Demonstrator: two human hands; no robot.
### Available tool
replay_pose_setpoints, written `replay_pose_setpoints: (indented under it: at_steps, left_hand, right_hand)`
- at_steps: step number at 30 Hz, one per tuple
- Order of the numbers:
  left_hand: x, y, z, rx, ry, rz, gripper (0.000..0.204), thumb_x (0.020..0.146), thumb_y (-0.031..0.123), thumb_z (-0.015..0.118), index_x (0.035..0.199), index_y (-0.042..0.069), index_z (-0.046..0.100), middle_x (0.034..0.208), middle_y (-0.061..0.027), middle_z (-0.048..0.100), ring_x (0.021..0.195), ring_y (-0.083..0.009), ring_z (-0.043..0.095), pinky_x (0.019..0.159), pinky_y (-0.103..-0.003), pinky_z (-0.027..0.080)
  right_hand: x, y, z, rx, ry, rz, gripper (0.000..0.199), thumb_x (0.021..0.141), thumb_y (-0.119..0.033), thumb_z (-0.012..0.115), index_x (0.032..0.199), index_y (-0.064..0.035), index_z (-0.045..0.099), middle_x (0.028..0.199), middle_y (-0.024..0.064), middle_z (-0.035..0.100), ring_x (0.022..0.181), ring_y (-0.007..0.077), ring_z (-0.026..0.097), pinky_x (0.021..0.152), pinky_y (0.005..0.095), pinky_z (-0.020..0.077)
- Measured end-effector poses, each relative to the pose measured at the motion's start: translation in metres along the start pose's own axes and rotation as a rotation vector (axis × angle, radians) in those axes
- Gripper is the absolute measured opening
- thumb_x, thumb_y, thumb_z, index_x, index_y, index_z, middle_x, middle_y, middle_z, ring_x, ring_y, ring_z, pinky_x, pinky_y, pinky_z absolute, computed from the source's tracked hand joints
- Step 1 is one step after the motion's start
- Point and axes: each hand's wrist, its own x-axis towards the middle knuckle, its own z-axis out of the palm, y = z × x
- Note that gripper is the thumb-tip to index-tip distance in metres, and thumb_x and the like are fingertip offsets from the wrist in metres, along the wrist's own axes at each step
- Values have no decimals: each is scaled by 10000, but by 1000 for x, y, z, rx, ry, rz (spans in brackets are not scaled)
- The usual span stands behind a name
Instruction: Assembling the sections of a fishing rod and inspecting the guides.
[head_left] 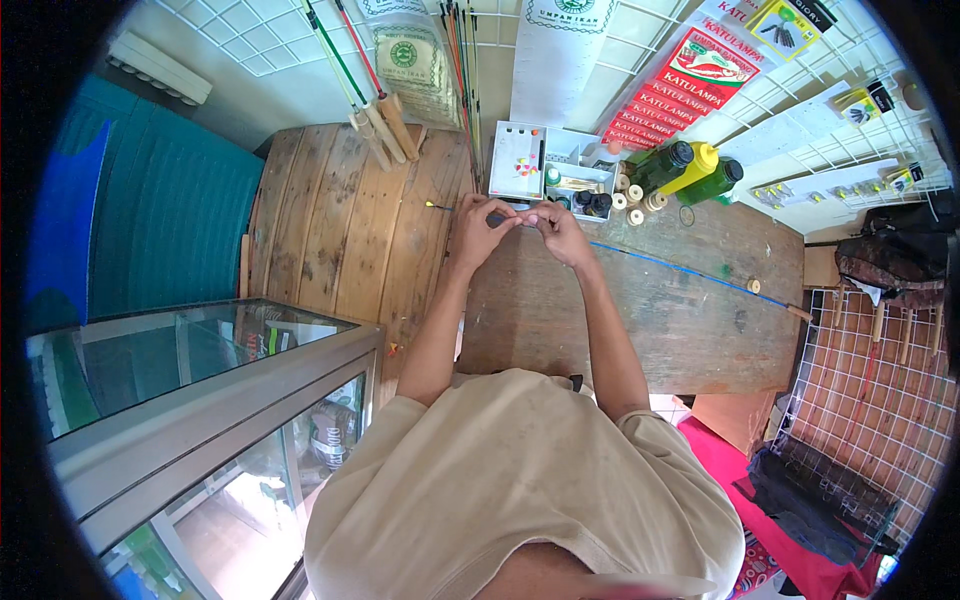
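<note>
My left hand (478,230) and my right hand (560,232) meet over the far edge of a worn wooden table (640,320). Their fingertips pinch a thin rod (445,206) with a yellow tip that sticks out to the left. Both hands hold it above the tabletop. A thin blue line (680,268) runs from near my right hand across the table to a small wooden spool (753,286). What lies between the fingertips is too small to make out.
A white compartment box (545,160) with small parts, several spools (635,200) and green and yellow bottles (690,170) stand behind my hands. Rods (380,120) lean on a round wooden top. A glass cabinet (210,400) stands left, a wire rack (870,400) right.
</note>
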Motion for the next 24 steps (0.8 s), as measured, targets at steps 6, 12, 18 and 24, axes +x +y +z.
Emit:
replay_pose_setpoints:
  at_steps: [6,12,18,24]
  left_hand:
    - [4,-6,1,-130,19,-79,166,669,164,802,754,106,672,743,-8,665,873,-215,555,834,-365,408]
    - [3,2,0,-134,25,-50,171,689,145,785,811,104,671,759,7,666,854,-213,549,838,-359,401]
    - [3,14,4,-54,150,62,165,710,128,767,849,114,679,764,19,666,853,-214,533,832,-349,413]
    - [-3,5,6,-31,193,79,145,699,108,771,819,109,689,823,17,681,875,-219,540,813,-356,438]
  right_hand:
    - [1,-13,-3,9,31,-46,189,893,-58,563,1015,-66,707,932,101,675,898,231,533,874,338,405]
    - [2,-8,-1,22,50,9,171,898,-63,567,1002,-45,702,926,107,675,911,220,552,871,332,418]
    - [6,3,1,132,66,-6,180,931,-112,557,1008,-18,689,941,120,660,960,172,562,835,308,442]
    - [4,-3,1,247,15,53,228,954,-173,544,1093,-52,679,1035,79,592,979,162,554,861,283,435]
